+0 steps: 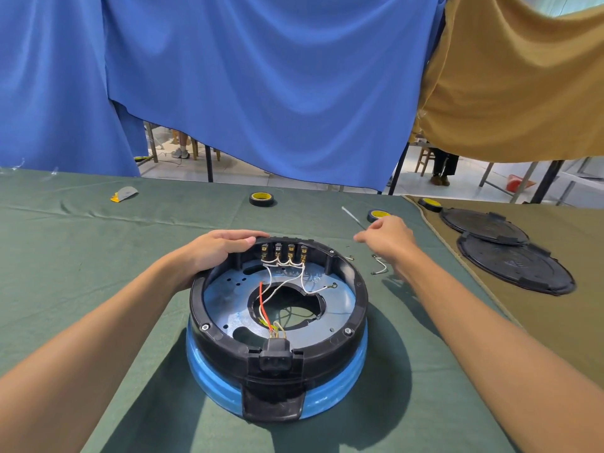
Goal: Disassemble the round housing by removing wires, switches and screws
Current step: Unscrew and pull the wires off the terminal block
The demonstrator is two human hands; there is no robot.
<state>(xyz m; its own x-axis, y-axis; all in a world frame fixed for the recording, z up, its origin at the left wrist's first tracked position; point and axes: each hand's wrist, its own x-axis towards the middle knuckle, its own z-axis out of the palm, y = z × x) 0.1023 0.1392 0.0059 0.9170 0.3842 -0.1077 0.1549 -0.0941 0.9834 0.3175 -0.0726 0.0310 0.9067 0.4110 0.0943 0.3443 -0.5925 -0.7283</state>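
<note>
Our left hand (215, 253) curls over the far left rim of the round housing (277, 322) and grips it. Our right hand (387, 238) hovers beside its far right side with its fingers loose. The housing is a glossy black plastic ring on a blue band, with a dull metal plate inside. It lies flat, open side up, mid-surface toward the near edge. Its socket (274, 354) faces us, and the switches (283, 251) sit at the far wall, trailing thin white wires (283, 263). A loose wire (380, 264) lies on the green cloth (98, 256).
</note>
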